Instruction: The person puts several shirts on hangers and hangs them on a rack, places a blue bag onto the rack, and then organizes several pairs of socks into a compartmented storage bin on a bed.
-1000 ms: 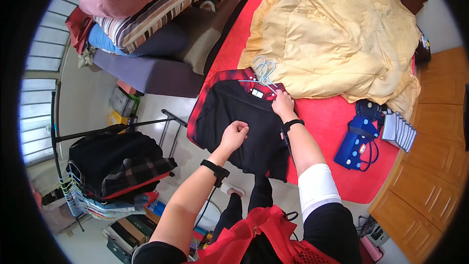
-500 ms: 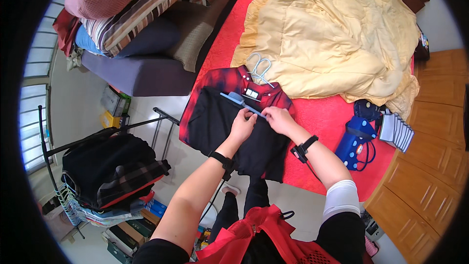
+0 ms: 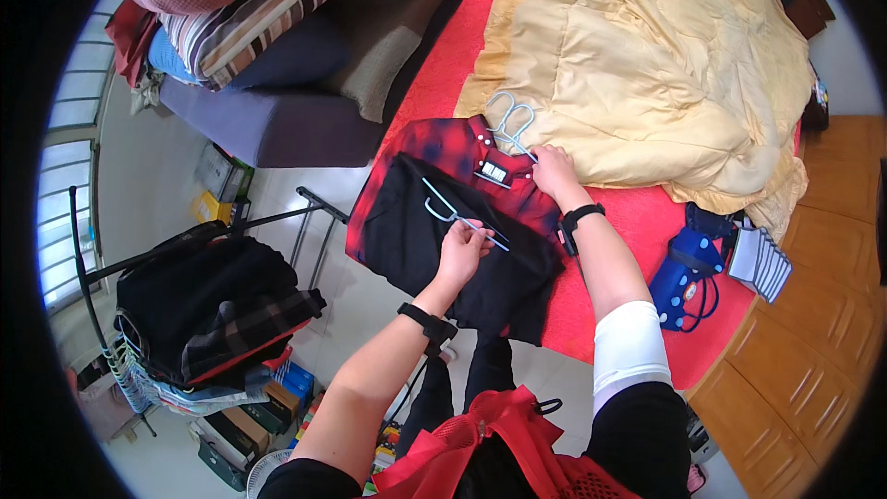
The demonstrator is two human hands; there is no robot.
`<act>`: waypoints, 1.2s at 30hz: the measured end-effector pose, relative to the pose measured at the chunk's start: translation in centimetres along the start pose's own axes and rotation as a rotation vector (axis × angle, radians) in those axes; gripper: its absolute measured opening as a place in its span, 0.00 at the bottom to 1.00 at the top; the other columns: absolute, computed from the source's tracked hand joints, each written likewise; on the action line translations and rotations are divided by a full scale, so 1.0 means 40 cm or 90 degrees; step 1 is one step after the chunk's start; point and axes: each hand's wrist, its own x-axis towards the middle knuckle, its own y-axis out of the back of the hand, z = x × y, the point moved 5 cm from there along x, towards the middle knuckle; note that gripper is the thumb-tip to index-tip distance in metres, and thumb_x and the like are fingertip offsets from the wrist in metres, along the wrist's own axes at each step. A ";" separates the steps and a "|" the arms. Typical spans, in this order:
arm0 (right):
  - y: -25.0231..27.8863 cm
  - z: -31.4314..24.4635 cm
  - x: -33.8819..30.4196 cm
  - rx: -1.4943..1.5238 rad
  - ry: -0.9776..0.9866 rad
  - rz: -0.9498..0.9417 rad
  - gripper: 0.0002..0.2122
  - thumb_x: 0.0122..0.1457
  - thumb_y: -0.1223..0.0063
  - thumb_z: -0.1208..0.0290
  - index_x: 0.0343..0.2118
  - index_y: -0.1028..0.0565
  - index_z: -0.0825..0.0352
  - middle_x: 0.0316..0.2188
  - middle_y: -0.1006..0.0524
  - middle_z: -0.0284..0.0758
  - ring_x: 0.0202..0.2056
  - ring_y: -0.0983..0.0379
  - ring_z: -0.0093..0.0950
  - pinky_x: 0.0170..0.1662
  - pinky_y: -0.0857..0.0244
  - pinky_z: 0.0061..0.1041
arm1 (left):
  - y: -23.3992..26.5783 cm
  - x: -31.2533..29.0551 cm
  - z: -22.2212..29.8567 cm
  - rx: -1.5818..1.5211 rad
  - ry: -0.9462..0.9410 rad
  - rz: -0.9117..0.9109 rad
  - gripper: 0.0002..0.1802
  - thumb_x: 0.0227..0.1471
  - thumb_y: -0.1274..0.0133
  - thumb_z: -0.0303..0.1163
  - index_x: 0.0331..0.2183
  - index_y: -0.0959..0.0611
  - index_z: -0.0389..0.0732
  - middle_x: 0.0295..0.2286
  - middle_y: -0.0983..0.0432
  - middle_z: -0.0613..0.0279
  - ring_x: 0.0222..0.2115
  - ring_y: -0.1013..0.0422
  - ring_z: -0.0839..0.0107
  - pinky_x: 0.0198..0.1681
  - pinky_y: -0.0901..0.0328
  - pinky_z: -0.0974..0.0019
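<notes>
The landmark is the plaid shirt (image 3: pixel 427 137), red and black, spread on the red bed cover (image 3: pixel 621 222) with its collar (image 3: pixel 479 131) at the far side. A black garment (image 3: pixel 411 236) lies across the near portion of the shirt and covers much of it.

Left hand (image 3: pixel 463 251): thumb and fingers pinch a slim light-blue hanger (image 3: pixel 453 216) above the black garment, on the near side of the shirt's collar. Contact between hanger and cloth cannot be told.

Right hand (image 3: pixel 555 172): located at the right end of the shirt's collar, fingers bunched rather than spread. The fingertips are partly hidden; whether they pinch cloth or hanger cannot be told. Light-blue hooks (image 3: pixel 514 120) project beyond the collar.

Step in hand (judgement): hanger handling at the shirt's collar, with one hanger held apart on the left. Next move (judgement): it calls for a secure left pinch, the hanger clear of the black garment, and a steady collar on the right.

Surroundings: a beige quilt (image 3: pixel 637 65) beyond the shirt; a clothes rack (image 3: pixel 274 221) to its left; a blue dotted bag (image 3: pixel 679 282) to its right.
</notes>
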 end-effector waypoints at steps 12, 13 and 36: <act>-0.058 0.009 0.054 0.002 -0.098 -0.025 0.10 0.57 0.46 0.69 0.42 0.20 0.59 0.46 0.21 0.40 0.51 0.26 0.41 0.55 0.35 0.43 | 0.014 -0.056 0.035 0.001 -0.014 -0.016 0.08 0.65 0.50 0.28 0.44 0.28 0.38 0.37 0.19 0.60 0.33 0.22 0.73 0.37 0.27 0.70; -0.052 0.005 0.055 0.021 -0.094 -0.049 0.10 0.58 0.47 0.69 0.42 0.21 0.61 0.45 0.20 0.41 0.50 0.25 0.42 0.54 0.34 0.43 | 0.015 -0.061 0.037 -0.003 -0.018 -0.013 0.08 0.65 0.50 0.28 0.44 0.28 0.38 0.37 0.19 0.60 0.33 0.22 0.73 0.37 0.27 0.70; 0.237 -0.379 -0.451 0.596 0.194 -0.385 0.06 0.65 0.55 0.82 0.42 0.29 0.69 0.33 0.28 0.29 0.36 0.27 0.20 0.45 0.33 0.21 | 0.241 -0.522 0.155 -0.099 -0.064 -0.018 0.09 0.65 0.52 0.29 0.45 0.28 0.37 0.37 0.18 0.58 0.33 0.20 0.71 0.37 0.25 0.68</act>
